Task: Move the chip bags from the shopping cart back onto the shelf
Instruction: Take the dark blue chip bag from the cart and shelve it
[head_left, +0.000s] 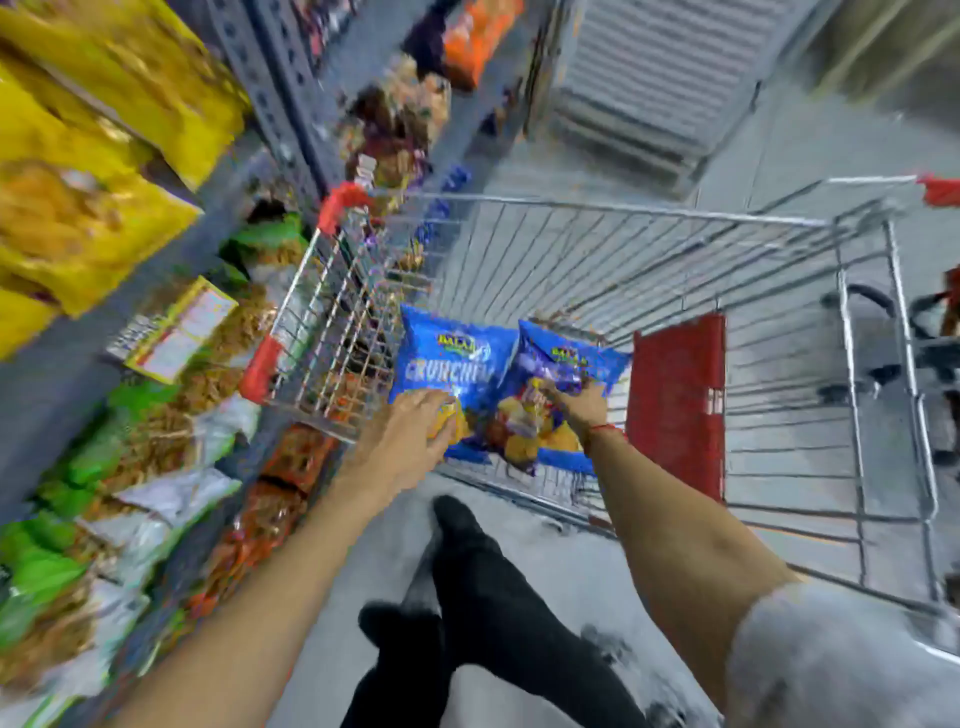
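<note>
Two blue chip bags lie side by side in the wire shopping cart (613, 208). My left hand (410, 436) rests on the lower edge of the left blue bag (452, 358), fingers curled over it. My right hand (576, 402) presses on the right blue bag (561, 364) near its middle, fingers bent onto it. Whether either bag is lifted off the cart floor is unclear in the blur. The shelf (156, 218) stands along the left, close beside the cart.
Yellow snack bags (78, 208) fill the upper shelf; green and white bags (104, 467) sit lower. A red flap (675, 405) stands in the cart's right part. My legs in dark trousers (467, 597) stand on the grey floor. A second cart's wheels (883, 338) show at right.
</note>
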